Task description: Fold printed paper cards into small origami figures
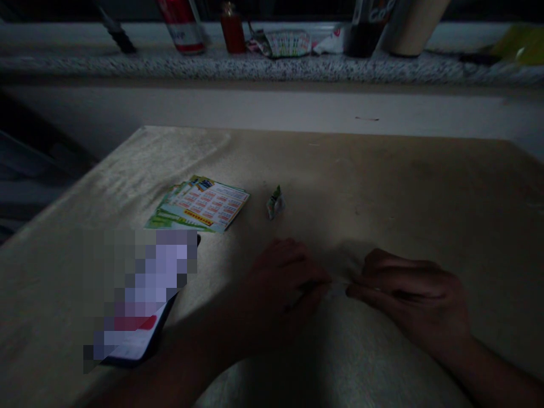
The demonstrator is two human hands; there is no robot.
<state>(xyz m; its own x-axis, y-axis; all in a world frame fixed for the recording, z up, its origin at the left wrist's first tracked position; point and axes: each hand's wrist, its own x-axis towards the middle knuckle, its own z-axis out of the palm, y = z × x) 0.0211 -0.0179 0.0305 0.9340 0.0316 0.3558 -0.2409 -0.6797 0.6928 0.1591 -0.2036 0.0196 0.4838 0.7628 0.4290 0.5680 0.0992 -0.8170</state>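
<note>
Over the table, my left hand (pixel 289 283) is closed in a pinch, thumb and fingers meeting at the right. Facing it, my right hand (pixel 414 297) pinches too, its fingertips pointing left. Between the two sets of fingertips shows a faint, thin, pale bit (pixel 339 283), too small and dark to name. Beyond my left hand lies a small crumpled wrapper (pixel 276 204), green and whitish. A fanned stack of printed cards (pixel 212 201) rests to its left. Nearer me, left of my left forearm, lies a lit smartphone (pixel 148 306), its screen mostly blurred out.
The table (pixel 425 187) has a pale cover and meets a white wall at the back. Above, a speckled stone sill (pixel 297 69) carries a red can (pixel 182 28), a small red bottle (pixel 233 31), crumpled packaging (pixel 289 44) and a dark drink bottle (pixel 368 28). The light is dim.
</note>
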